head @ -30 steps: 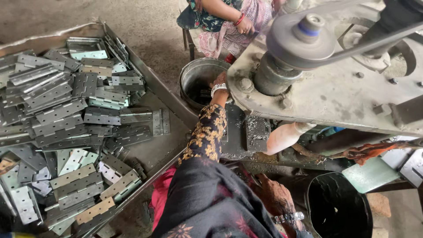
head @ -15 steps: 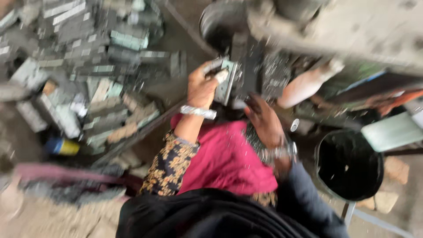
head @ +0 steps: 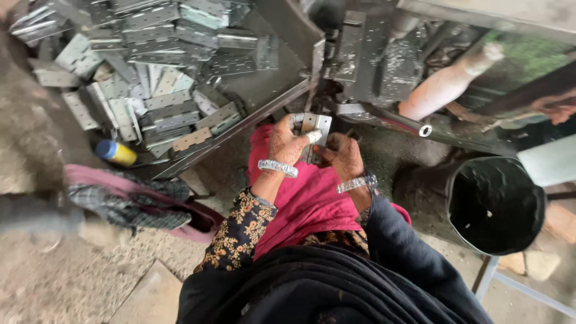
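Note:
My left hand (head: 287, 141) and my right hand (head: 342, 155) together hold a small grey metal hinge (head: 314, 126) over my pink-covered lap (head: 303, 201). The left thumb and fingers grip the hinge's upper left side. My right hand's fingers hold it from below on the right. Both wrists wear silver bangles. Directly above the hinge sits the dark oily press machine (head: 366, 57).
A large metal tray (head: 273, 99) holds a pile of several grey hinges (head: 153, 66) at upper left. A black bucket (head: 495, 204) stands at right. A yellow bottle with a blue cap (head: 116, 152) and a folded pink and plaid cloth (head: 129, 201) lie at left.
My hands have drawn back from the machine towards my lap with the hinge. The view has tilted down and steadied.

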{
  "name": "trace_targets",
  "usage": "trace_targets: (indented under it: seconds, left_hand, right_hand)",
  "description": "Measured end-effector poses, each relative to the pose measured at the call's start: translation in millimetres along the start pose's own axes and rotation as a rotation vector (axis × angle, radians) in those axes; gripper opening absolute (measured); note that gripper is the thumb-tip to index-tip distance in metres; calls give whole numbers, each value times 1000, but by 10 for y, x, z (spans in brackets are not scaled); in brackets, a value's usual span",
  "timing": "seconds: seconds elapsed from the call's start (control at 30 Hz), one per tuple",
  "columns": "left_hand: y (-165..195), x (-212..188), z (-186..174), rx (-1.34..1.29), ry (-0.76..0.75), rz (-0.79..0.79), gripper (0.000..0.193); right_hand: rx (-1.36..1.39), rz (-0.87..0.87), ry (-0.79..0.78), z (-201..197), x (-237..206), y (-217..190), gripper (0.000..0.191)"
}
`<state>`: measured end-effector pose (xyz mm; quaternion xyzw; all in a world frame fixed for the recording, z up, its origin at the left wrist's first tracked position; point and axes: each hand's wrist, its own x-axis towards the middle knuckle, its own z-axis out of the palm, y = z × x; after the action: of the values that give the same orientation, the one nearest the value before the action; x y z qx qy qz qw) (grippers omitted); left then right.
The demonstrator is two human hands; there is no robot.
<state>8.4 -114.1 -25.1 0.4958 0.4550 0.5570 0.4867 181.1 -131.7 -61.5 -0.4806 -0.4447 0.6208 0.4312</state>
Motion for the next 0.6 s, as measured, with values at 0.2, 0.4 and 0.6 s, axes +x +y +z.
trace_targets:
  seconds: [0.2, 0.4, 0.6]
  left_hand:
    - [119, 613, 764, 203, 65, 217, 44]
    - [160, 1265, 1563, 825, 42, 447, 59]
    - [-143, 736, 1484, 1357, -54, 448, 43]
  right_hand:
    - [-1079, -231, 315, -436, 132, -785, 48]
    - [-1769, -460, 518, -1072, 88, -1244, 53]
    - [-1814, -193, 273, -1240, -304, -592, 46]
